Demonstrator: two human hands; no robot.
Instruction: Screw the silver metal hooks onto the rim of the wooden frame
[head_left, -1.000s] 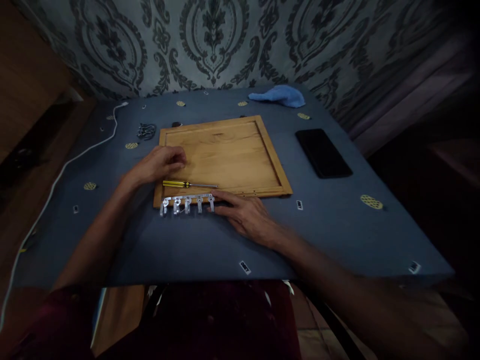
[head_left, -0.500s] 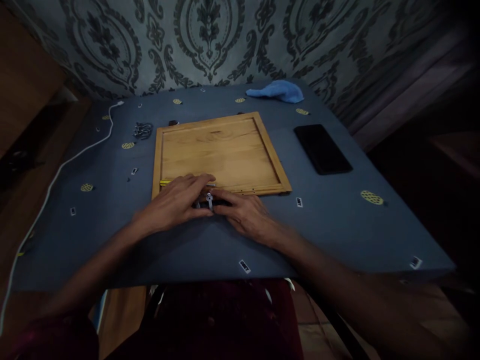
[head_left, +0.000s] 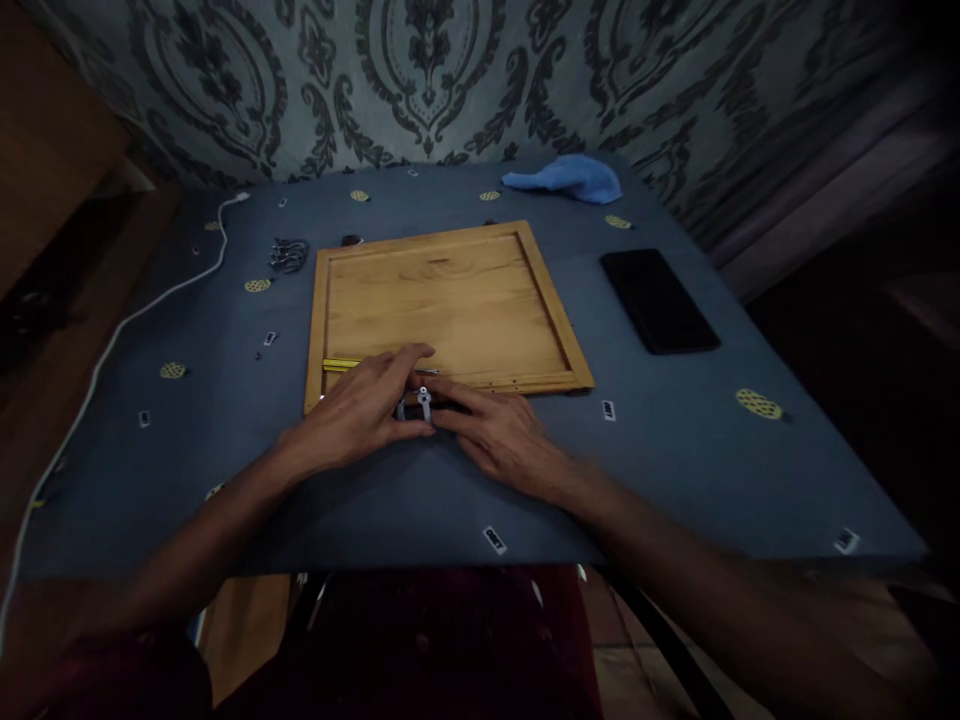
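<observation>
A wooden framed panel [head_left: 442, 290] lies flat on the cloth-covered table, with small dark holes along its near edge. At that edge, a small silver metal hook [head_left: 425, 400] with a round hole stands between my two hands. My left hand [head_left: 360, 405] reaches over the panel's edge, its thumb and fingers curled around the hook's left side. From the right, the fingertips of my right hand [head_left: 499, 435] press against the same hook. A screwdriver with a yellow handle [head_left: 340, 365] lies on the panel, its shaft partly hidden under my left hand.
Several dark metal hooks [head_left: 289, 255] sit in a heap left of the panel. A black phone-like slab [head_left: 660, 300] rests at the right, and a blue cloth [head_left: 566, 180] at the back. Along the left runs a white cable [head_left: 161, 298]. A tiny dark piece [head_left: 258, 356] lies nearby.
The view has shifted slightly. My hands stay at the panel's near edge around the hook, with only a slight change in finger position.
</observation>
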